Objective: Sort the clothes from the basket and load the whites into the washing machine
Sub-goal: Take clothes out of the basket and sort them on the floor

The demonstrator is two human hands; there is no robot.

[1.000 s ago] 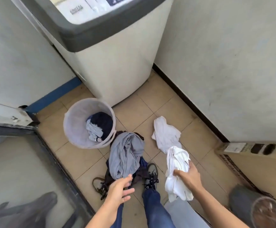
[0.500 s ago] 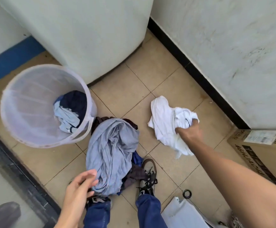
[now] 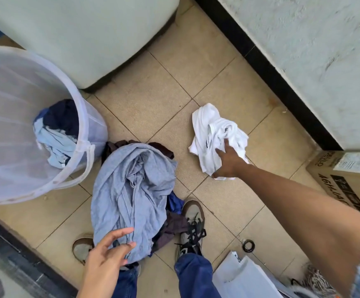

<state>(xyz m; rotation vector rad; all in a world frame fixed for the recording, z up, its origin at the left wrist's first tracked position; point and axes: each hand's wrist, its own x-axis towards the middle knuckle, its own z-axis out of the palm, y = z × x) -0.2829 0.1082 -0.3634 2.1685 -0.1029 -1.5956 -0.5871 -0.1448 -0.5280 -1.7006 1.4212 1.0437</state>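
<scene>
Now | white clothes (image 3: 215, 134): crumpled (floor) | right hand (image 3: 228, 162): fingers spread on them

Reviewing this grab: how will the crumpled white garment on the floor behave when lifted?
Likely floppy: the white garment lies bunched in soft folds under the right hand. Probably light, thin cloth. Loose ends may dangle, perhaps dragging on the tiled floor.

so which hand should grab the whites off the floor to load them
Right. The right hand already rests on the white clothes, while the left hand hovers open over the grey-blue garment.
</scene>
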